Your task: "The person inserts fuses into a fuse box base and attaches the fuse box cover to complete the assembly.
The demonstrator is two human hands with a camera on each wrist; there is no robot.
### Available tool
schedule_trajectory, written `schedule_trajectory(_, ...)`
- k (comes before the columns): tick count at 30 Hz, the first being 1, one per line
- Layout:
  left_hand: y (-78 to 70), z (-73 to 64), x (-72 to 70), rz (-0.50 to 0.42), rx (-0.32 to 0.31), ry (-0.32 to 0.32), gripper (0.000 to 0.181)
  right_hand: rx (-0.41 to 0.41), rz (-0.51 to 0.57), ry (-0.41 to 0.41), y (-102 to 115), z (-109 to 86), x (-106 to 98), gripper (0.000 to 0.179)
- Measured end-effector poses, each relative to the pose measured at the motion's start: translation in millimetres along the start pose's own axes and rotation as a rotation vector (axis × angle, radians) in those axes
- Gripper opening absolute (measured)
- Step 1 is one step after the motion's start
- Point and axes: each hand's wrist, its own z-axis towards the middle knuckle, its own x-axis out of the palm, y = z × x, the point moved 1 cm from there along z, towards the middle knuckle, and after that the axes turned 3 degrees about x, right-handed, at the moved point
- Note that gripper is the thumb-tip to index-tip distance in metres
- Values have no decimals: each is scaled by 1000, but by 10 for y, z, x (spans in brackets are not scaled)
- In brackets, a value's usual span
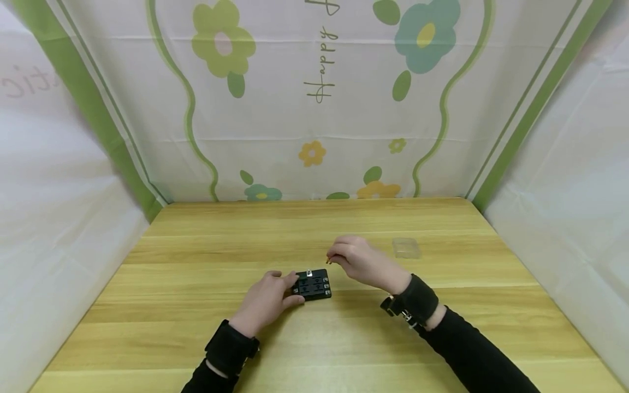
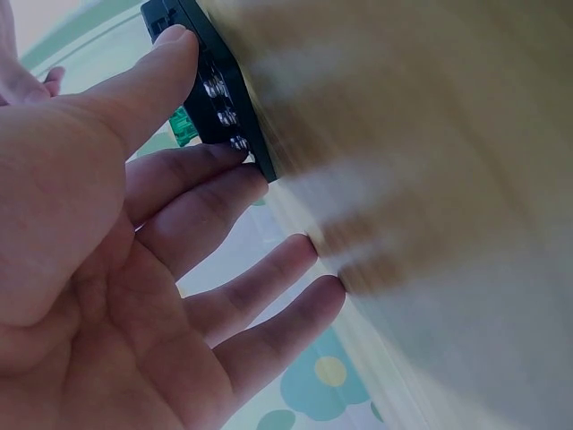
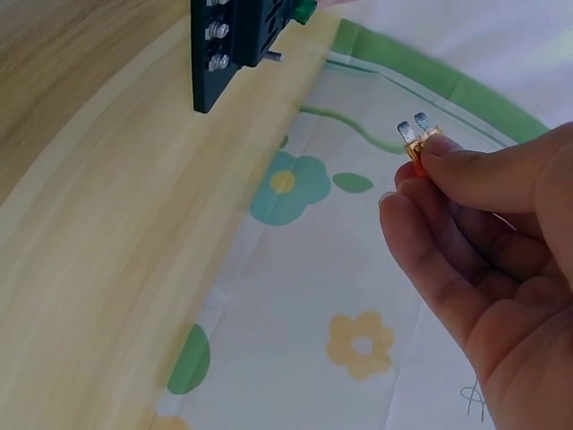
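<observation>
A black fuse block [image 1: 312, 285] with screw terminals along its sides lies flat on the table. My left hand [image 1: 265, 301] holds its left end, with the thumb on the near edge and the index and middle fingers at the far side. A green blade fuse [image 2: 183, 127] sits in the block near those fingers. Above and right of the block, my right hand [image 1: 361, 262] pinches an orange blade fuse [image 3: 421, 148] between thumb and index finger. Its two metal prongs stick out past the fingertips, apart from the block.
A clear plastic cover [image 1: 406, 248] lies on the wooden table [image 1: 196, 245] beyond the right wrist. White cloth [image 1: 275, 98] printed with flowers hangs at the back, and white cloth walls stand on both sides.
</observation>
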Motion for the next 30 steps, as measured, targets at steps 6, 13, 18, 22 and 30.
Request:
schedule_trajectory(6,6,-3,14,6,-1,1,56,15,-15,17,23,34,43,10)
schedule_trajectory(13,19,4,25,8,-2,1,56,27,-7,17,48,74,81,9)
schedule_trajectory(18,20,9,20,3,0,-4,56,51,4,38,73,101,113,9)
schedule_trajectory(22,17,10,11,1,10,-14,55,83,20,54,103,125,141,8)
schedule_trajectory(30,17,2,13,3,18,-14,55,119,36,76,151,152,228,9)
